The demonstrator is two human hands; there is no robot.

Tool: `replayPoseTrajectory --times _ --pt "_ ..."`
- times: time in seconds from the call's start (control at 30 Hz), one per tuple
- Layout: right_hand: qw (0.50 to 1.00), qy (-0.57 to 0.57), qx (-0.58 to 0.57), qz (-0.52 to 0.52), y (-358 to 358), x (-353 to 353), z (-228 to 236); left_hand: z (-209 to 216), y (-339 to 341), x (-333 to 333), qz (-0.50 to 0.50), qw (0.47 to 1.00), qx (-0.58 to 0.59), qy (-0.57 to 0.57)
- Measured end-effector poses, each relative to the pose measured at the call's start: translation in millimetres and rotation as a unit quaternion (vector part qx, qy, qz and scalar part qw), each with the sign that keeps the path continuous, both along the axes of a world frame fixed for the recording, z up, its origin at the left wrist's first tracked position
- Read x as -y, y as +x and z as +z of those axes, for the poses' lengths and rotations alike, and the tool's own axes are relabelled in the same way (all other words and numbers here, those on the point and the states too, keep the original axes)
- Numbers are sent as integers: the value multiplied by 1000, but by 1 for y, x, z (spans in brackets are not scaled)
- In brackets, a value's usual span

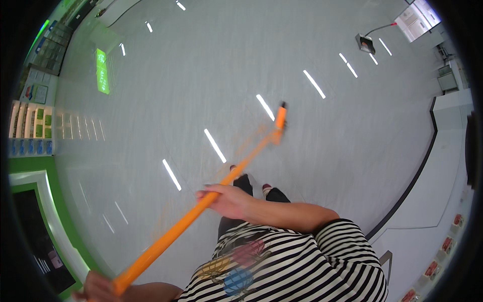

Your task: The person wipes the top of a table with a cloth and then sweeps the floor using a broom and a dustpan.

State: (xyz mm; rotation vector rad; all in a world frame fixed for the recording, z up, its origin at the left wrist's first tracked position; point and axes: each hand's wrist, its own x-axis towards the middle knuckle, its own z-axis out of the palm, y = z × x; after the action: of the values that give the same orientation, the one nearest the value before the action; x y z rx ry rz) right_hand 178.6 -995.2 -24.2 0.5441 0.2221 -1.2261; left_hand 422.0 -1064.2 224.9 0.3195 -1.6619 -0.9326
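A broom [173,235] with a long orange handle slants across my body, from the lower left up to the middle of the floor. Close to the handle's upper end is my left hand [98,288], closed round it and slightly blurred. Farther down the handle, in front of my striped shirt, my right hand [226,200] grips it. An orange head with a dark tip [279,121] is at the far end, low over or on the floor; blur hides whether it touches. My shoes show just beyond my right hand.
Shiny grey floor [151,90] reflects strip lights and a green sign. At the far right stands a long-handled dustpan [366,44]. A white counter [422,186] with a dark base curves along the right. Stocked shelves [31,121] and a green-framed doorway [48,173] line the left.
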Motion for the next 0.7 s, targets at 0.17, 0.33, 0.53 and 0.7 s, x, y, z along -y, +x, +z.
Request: replayPoseTrajectory --times 0.17,0.33,0.53,0.7 --pt "959 229 -124 -109 -90 -52 -119 -131 -87 43 -15 884 68 462" --pt "869 415 -193 -189 -195 -137 -254 -209 -199 27 -301 775 255 495" --pt "944 248 -183 -120 -164 10 -199 -148 -188 113 -175 819 238 492" --pt "993 68 -96 9 -60 188 -61 -20 -111 162 9 974 177 138"
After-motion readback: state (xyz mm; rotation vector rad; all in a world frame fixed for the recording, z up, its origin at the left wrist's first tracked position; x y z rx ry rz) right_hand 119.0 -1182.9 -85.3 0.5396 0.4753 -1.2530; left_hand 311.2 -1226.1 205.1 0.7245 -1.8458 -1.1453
